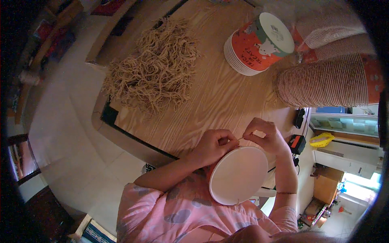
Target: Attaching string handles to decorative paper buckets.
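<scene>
Hands meet at the near edge of the worktop (pixel 227 101), just above a white-bottomed paper tub (pixel 238 175) held close to the body with its flat base turned up toward the camera. The left hand (pixel 212 146) rests against the far left rim of the tub, fingers curled in a closed grip, thumb and forefinger pinching one end of a thin tan string (pixel 240 139). The right hand (pixel 265 135) sits at the far right rim, its fingertips also pinched shut on the same string, so the short length runs taut between the two hands just over the rim. A bit of the tub's orange side shows below the left hand.

Farther off on the worktop, to the left, lies a loose heap of cut tan strings (pixel 156 71), well apart from the hands. At the far right lies a stack of orange printed tubs (pixel 257 44) on its side, its white end facing up and right. Beside it, at the right edge, lies a long stack of nested tubs (pixel 324 81) showing ribbed rims, with another such stack beyond it. A black and orange device (pixel 297 143) sits just right of the right hand, off the worktop's corner, and a yellow object (pixel 322 139) lies beyond that. Pale floor tiles (pixel 69 129) spread to the left.
</scene>
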Tool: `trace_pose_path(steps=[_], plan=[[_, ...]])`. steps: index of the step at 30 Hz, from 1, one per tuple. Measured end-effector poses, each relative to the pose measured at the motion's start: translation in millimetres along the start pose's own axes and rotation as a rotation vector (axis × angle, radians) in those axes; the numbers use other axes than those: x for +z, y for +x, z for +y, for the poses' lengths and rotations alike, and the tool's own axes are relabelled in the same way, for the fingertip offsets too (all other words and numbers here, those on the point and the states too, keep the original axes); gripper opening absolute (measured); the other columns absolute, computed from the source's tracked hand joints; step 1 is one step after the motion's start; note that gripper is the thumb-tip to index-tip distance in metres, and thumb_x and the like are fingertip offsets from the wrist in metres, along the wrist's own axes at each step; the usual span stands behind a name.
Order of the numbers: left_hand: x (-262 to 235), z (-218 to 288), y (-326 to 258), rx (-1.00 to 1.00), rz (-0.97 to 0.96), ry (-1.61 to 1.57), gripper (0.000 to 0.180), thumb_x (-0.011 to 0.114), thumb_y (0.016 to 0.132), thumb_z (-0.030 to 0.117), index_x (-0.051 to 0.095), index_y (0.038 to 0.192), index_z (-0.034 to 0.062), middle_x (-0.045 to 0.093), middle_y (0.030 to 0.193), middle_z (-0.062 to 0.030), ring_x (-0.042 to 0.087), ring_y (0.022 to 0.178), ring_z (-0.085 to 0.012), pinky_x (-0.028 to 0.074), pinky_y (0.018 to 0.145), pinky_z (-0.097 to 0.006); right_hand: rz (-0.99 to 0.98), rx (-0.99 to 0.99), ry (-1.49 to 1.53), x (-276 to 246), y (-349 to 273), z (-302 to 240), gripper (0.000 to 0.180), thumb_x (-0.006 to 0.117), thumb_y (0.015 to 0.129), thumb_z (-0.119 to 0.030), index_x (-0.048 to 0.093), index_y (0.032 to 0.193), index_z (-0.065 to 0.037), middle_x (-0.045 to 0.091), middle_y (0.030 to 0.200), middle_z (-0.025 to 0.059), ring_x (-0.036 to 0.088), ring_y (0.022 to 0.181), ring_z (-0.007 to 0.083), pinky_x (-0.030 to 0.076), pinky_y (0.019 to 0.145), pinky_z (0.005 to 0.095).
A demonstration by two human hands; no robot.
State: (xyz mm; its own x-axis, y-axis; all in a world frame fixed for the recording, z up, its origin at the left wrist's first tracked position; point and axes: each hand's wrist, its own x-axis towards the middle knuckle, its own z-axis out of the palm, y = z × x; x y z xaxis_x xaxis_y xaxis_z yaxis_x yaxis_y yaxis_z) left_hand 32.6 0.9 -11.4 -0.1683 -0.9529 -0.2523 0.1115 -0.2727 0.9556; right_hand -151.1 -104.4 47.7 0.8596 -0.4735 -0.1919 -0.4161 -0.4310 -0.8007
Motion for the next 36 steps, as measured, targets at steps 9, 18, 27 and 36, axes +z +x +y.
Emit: trace_pose_path(steps=[9,18,27,36], plan=[[-0.7,-2.2,-0.6,0.031,0.024,0.062,0.013,0.068,0.082,0.017,0.068,0.081,0.0045,0.06,0.063,-0.0001,0.049,0.055,-0.0042,0.04,0.049,-0.022,0.161,-0.023,0.006,2.3,1.6,-12.0,0.01,0.069,0.076,-0.006,0.064,0.083,-0.002,0.064,0.083,0.0077,0.061,0.08,0.0233,0.048,0.073,0.0343],[-1.6,3.6,-2.4,-0.008,0.004,-0.047,0.012,0.063,0.084,0.011,0.064,0.081,-0.0013,0.062,0.066,-0.0007,0.051,0.058,-0.0033,0.042,0.051,-0.021,0.126,-0.003,-0.078,0.6,2.0,-10.2,0.011,0.068,0.077,-0.01,0.064,0.084,-0.003,0.063,0.083,0.0086,0.06,0.081,0.0241,0.047,0.074,0.0336],[0.8,-18.3,-0.7,0.232,0.159,-0.384,0.013,0.064,0.083,0.013,0.063,0.08,0.0008,0.056,0.075,-0.0021,0.051,0.066,-0.006,0.042,0.054,-0.021,0.138,0.015,-0.134,5.1,1.0,-22.9,0.007,0.061,0.08,-0.006,0.06,0.085,-0.002,0.06,0.081,0.0098,0.059,0.077,0.0273,0.046,0.071,0.0362],[-20.4,1.8,-13.9,0.476,0.017,0.389,0.016,0.067,0.078,0.015,0.066,0.093,0.0139,0.049,0.081,-0.0055,0.057,0.068,-0.0206,0.049,0.057,-0.033,0.161,0.041,-0.285,10.5,3.7,-32.9,0.008,0.062,0.079,-0.007,0.059,0.085,-0.004,0.059,0.079,0.0097,0.058,0.075,0.0268,0.045,0.069,0.0356]])
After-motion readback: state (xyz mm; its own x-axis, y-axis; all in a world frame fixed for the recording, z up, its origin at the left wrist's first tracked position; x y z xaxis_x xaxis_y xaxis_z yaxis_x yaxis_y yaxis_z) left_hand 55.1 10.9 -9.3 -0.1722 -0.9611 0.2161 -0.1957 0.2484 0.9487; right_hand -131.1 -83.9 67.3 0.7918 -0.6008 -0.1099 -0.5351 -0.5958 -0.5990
